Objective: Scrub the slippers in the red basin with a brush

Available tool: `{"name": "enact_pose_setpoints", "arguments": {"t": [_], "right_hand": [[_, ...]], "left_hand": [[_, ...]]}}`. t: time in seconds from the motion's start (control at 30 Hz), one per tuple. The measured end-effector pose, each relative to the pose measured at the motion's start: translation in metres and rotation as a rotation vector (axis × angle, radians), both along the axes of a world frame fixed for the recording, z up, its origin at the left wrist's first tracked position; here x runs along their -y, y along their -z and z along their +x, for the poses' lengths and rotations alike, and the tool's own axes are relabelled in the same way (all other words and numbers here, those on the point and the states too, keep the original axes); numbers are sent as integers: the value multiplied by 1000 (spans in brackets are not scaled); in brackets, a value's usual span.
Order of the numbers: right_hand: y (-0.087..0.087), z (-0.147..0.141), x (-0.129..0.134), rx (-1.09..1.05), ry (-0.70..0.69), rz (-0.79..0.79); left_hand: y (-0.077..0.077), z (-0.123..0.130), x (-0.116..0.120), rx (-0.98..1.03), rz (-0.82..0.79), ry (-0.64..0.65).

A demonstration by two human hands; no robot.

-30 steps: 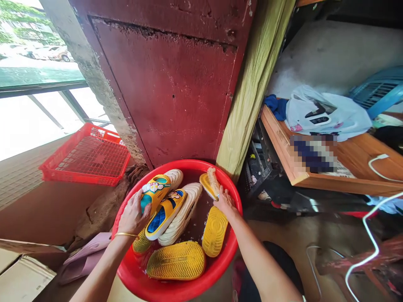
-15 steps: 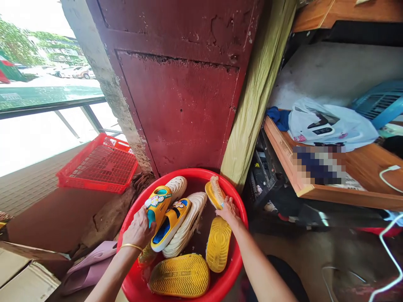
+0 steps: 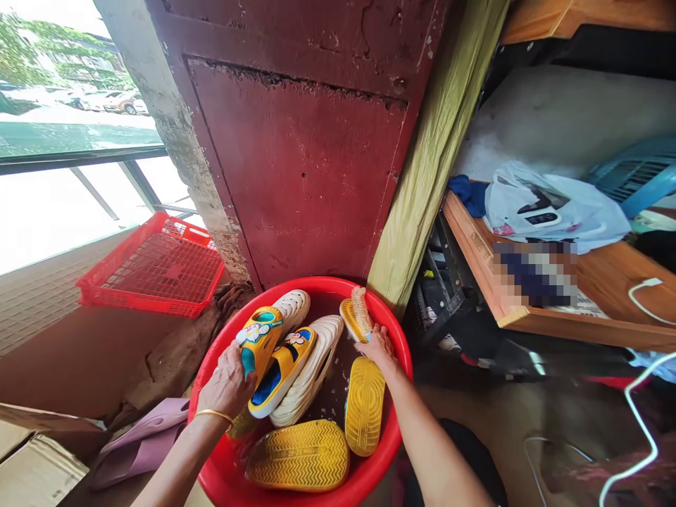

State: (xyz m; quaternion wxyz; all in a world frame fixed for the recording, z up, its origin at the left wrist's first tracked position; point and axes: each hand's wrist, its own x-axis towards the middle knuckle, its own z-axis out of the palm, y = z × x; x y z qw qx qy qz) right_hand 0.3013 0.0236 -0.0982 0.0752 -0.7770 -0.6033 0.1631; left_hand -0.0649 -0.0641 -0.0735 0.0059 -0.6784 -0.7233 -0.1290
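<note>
Inside a red basin (image 3: 398,429) of dark water lie several slippers. My left hand (image 3: 228,380) is closed on the heel end of a yellow slipper (image 3: 260,331) with a teal inside and a cartoon figure on its strap. My right hand (image 3: 378,345) grips a scrub brush (image 3: 361,310) with pale bristles, its handle mostly hidden by my fingers. Beside the bristles is a yellow sole (image 3: 349,317); contact between them is hard to make out. Between my hands rest a yellow-and-blue slipper (image 3: 288,366) and a cream shoe (image 3: 306,380). Upturned yellow soles (image 3: 298,456) lie nearer me.
A maroon door (image 3: 301,176) stands behind the basin. On the left are a red plastic crate (image 3: 158,271), purple slippers (image 3: 140,447) and cardboard (image 3: 39,468). To the right, a wooden desk (image 3: 607,282) holds a white plastic bag (image 3: 554,204); a white cable (image 3: 647,422) hangs there.
The view has shifted slightly, so the basin and crate appear a little higher and farther left. Both hands keep their holds on the slipper and the brush.
</note>
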Motion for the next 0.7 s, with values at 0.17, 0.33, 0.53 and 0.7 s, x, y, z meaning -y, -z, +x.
{"name": "enact_pose_setpoints", "arguments": {"t": [0.17,0.33,0.53,0.7], "right_hand": [[0,-3,3,-17,-3,-34],[0,-8,5,-28,-9,-47],[-2,-7,6,-20,-3,-35],[-10,-4,6,-3,-13,27]], "left_hand": [[-1,1,0,37,25,6],[-1,2,1,53,49,8],[8,1,2,62,57,-3],[22,-4,-2,20,122,-9]]}}
